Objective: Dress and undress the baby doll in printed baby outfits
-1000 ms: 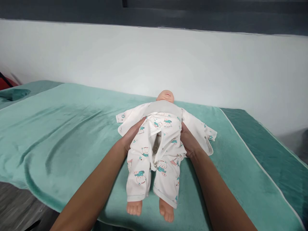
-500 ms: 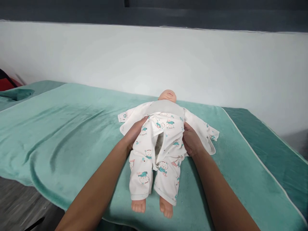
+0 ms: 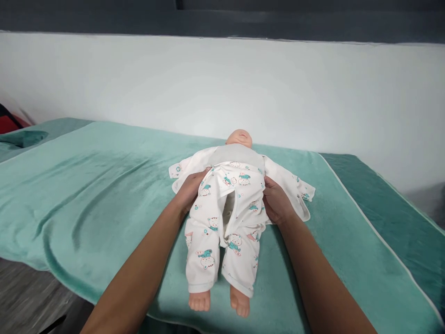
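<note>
A baby doll [image 3: 239, 137] lies on its back, head toward the wall and bare feet toward me. It wears white pants [image 3: 207, 241] printed with small animals, with a slit at the crotch. My left hand [image 3: 192, 189] is closed on the pants' side near the waist, thumb on top, fingertips hidden by the cloth. On the opposite hip, my right hand [image 3: 276, 200] grips the other side of the pants, its fingers partly tucked under. A white long-sleeved top [image 3: 283, 178] spreads out on both sides of the doll, and a plain pale layer covers its belly.
Beneath the doll, a light green plush blanket [image 3: 104, 185] covers the surface, with folds at left. Darker green cloth [image 3: 375, 204] shows at right. A white wall [image 3: 222, 83] stands behind. A red and black item [image 3: 10, 123] sits at far left.
Both hands keep their hold on the pants at the hips, with hardly any movement. The whole view has shifted slightly.
</note>
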### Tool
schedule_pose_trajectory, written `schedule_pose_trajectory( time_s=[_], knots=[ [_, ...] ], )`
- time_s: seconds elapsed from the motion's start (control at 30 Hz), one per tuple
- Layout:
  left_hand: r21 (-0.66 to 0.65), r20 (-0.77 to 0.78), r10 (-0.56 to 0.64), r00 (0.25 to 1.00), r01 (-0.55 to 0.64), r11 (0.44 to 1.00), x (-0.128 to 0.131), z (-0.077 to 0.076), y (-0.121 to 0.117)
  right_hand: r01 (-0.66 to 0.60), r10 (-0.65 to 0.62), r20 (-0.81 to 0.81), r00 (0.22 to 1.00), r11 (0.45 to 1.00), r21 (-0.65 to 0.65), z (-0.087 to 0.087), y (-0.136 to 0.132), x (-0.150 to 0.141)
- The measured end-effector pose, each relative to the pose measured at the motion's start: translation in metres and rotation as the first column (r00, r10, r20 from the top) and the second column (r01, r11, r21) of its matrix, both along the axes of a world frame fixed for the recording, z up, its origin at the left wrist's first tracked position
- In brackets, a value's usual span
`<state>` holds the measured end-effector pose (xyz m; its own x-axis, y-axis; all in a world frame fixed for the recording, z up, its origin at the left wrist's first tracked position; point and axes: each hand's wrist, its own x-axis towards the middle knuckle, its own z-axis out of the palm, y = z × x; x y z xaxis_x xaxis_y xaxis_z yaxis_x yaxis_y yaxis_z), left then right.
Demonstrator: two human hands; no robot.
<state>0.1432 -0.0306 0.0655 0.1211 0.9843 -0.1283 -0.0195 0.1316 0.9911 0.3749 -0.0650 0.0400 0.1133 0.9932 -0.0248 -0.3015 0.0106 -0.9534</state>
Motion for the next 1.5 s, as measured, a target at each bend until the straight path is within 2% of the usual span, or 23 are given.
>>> schedule_pose_trajectory(
  time_s=[0.13, 0.27, 0.37, 0.53, 0.73, 0.83, 0.97, 1.03, 1.1, 1.17, 1.2, 1.27, 1.33, 1.5],
  knots=[
    [0.127, -0.118, 0.108, 0.987, -0.093, 0.988, 0.000, -0.005, 0.003, 0.043, -0.044, 0.042, 0.998, 0.999, 0.017, -0.003, 0.001, 0.003],
    [0.264, -0.196, 0.102, 0.975, -0.048, 0.963, 0.000, -0.015, 0.010, 0.209, -0.223, 0.201, 0.954, 0.974, 0.085, -0.009, 0.003, 0.005],
    [0.315, -0.213, 0.102, 0.972, -0.031, 0.949, 0.001, -0.018, 0.012, 0.227, -0.246, 0.277, 0.929, 0.969, 0.101, -0.011, 0.006, 0.007],
    [0.326, -0.135, 0.079, 0.988, -0.031, 0.945, 0.001, -0.017, 0.008, 0.200, -0.221, 0.266, 0.938, 0.974, 0.103, -0.011, 0.006, 0.007],
    [0.176, 0.169, -0.039, 0.985, 0.009, 0.984, 0.000, -0.021, 0.009, 0.224, -0.264, 0.310, 0.913, 0.961, 0.160, -0.009, 0.003, 0.006],
    [0.208, 0.129, -0.043, 0.991, 0.016, 0.978, 0.000, -0.023, 0.010, 0.279, -0.332, 0.354, 0.874, 0.941, 0.193, -0.008, 0.002, 0.007],
    [0.371, 0.013, 0.013, 1.000, -0.017, 0.928, -0.001, -0.026, 0.012, 0.328, -0.413, 0.392, 0.822, 0.906, 0.268, -0.003, -0.004, 0.007],
    [0.496, -0.053, 0.033, 0.998, -0.003, 0.868, -0.002, -0.028, 0.016, 0.297, -0.422, 0.419, 0.804, 0.895, 0.332, 0.000, -0.007, 0.008],
    [0.628, -0.133, 0.068, 0.989, 0.031, 0.778, -0.003, -0.030, 0.021, 0.225, -0.384, 0.430, 0.817, 0.899, 0.375, 0.003, -0.009, 0.010],
    [0.716, -0.191, 0.096, 0.977, 0.072, 0.695, -0.003, -0.031, 0.026, 0.143, -0.330, 0.439, 0.835, 0.903, 0.406, 0.005, -0.008, 0.013],
    [0.735, -0.205, 0.098, 0.974, 0.087, 0.673, -0.003, -0.032, 0.029, 0.111, -0.315, 0.449, 0.836, 0.899, 0.425, 0.006, -0.006, 0.015],
    [0.735, -0.214, 0.083, 0.973, 0.104, 0.670, -0.001, -0.031, 0.033, 0.052, -0.296, 0.490, 0.820, 0.891, 0.451, 0.007, -0.002, 0.019],
    [0.716, -0.214, 0.077, 0.974, 0.103, 0.691, 0.003, -0.029, 0.035, 0.000, -0.272, 0.537, 0.799, 0.892, 0.451, 0.009, 0.003, 0.022],
    [0.664, -0.320, 0.171, 0.932, 0.092, 0.742, 0.011, -0.020, 0.038, -0.094, -0.199, 0.612, 0.766, 0.906, 0.412, 0.014, 0.010, 0.028]
  ],
)
